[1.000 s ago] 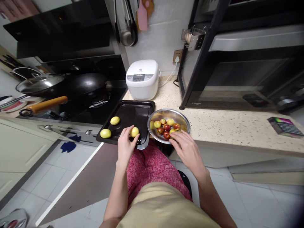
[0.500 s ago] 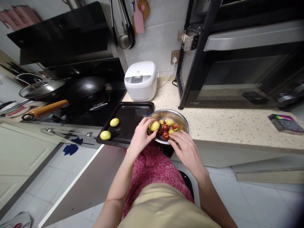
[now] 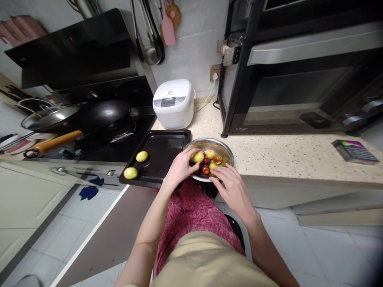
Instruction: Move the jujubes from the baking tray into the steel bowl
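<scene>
My left hand (image 3: pixel 179 167) is closed on a yellow-green jujube (image 3: pixel 198 157), with thumb and fingers around it over the left side of a steel bowl (image 3: pixel 229 153). Inside the bowl lie several smaller jujubes, among them a red-brown one (image 3: pixel 205 170), a mottled one (image 3: pixel 218 159) and a yellow one (image 3: pixel 210 154). My right hand (image 3: pixel 231 185) reaches over the near right rim, thumb and fingers apart. Its fingertips are at a yellow-green jujube (image 3: pixel 212 166); whether they touch it I cannot tell. Two more yellow-green jujubes (image 3: pixel 141 156) lie on the black baking tray (image 3: pixel 167 140).
A white rice cooker (image 3: pixel 174 104) stands behind the tray. To the left, a wok (image 3: pixel 104 111) and a lidded pan (image 3: pixel 56 115) sit on the stove. A black oven (image 3: pixel 287 95) stands at the right, with a small dark box (image 3: pixel 354 151) on the counter (image 3: pixel 269 155).
The view has shifted slightly. My left hand has moved a little to the right over the bowl with its jujube. My right hand stays at the bowl's near right side.
</scene>
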Demonstrator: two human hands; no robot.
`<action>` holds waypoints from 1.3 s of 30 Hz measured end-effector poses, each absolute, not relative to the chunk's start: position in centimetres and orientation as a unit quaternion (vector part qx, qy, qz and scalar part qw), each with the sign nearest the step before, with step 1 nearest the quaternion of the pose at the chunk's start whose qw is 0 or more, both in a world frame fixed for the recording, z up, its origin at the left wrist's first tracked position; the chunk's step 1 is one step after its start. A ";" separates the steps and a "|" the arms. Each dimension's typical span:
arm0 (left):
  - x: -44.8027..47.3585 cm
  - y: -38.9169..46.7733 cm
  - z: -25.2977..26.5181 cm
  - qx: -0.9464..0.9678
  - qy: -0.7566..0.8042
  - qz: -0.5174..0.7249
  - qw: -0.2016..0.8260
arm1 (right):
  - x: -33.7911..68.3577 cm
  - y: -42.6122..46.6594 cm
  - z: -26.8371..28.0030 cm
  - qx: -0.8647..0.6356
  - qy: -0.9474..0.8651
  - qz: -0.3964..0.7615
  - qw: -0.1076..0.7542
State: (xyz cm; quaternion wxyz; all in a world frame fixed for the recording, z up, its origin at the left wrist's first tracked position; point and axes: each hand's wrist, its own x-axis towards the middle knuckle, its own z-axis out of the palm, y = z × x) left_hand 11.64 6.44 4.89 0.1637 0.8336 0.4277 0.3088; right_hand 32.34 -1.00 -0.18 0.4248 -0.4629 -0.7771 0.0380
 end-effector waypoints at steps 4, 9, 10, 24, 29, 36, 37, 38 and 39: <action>11.6 6.2 4.8 0.834 0.434 0.298 0.163 | 32.3 -1.0 -0.2 -0.461 -0.779 0.032 0.425; 11.6 6.2 4.6 0.836 0.433 0.295 0.164 | 32.3 -0.9 -0.2 -0.460 -0.779 0.030 0.425; 11.6 6.2 4.6 0.836 0.433 0.296 0.164 | 32.3 -0.9 -0.2 -0.460 -0.779 0.031 0.424; 5.8 2.0 3.8 0.738 0.532 0.409 0.072 | 32.8 -0.6 -1.1 -0.435 -0.787 0.022 0.437; 0.4 1.0 2.2 0.622 0.681 0.383 -0.058 | 32.6 -0.6 -1.0 -0.430 -0.790 0.020 0.437; -2.8 0.0 1.5 0.484 0.816 0.303 -0.090 | 32.3 -0.6 -0.9 -0.421 -0.788 0.009 0.448; -2.7 0.0 1.5 0.481 0.821 0.294 -0.086 | 32.3 -0.6 -0.9 -0.422 -0.788 0.008 0.448; -2.7 0.0 1.6 0.478 0.826 0.286 -0.084 | 32.3 -0.7 -0.8 -0.423 -0.787 0.008 0.449; -2.6 0.0 1.6 0.474 0.830 0.281 -0.084 | 32.3 -0.7 -0.8 -0.425 -0.787 0.008 0.448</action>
